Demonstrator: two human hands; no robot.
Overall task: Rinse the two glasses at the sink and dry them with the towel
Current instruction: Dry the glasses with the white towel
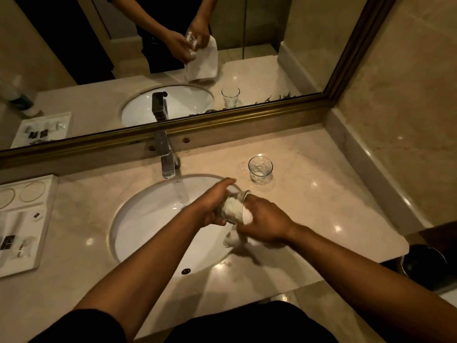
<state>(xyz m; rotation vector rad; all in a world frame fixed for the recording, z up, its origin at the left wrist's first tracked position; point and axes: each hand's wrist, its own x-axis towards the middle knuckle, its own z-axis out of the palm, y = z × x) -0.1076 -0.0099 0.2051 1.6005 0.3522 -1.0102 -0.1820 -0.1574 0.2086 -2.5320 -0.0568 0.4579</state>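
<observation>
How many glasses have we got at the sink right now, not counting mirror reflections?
2. One glass is held in the left hand over the basin, towel stuffed inside by the right hand; the other glass stands on the counter right of the faucet.

Tight over the basin, roomier on the right

We've got bare counter (321, 206) lower right; the faucet (167, 157) blocks upper centre, a standing glass (260, 168) sits right of it, and the amenity tray (22, 219) fills the left edge.

In front of me a beige marble desk (321, 194) gleams with warm light spots. A bronze-framed mirror (272, 45) hangs above it, marble wall (408, 95) on my right, and a dark bin (424, 263) stands below the desk's edge.
</observation>
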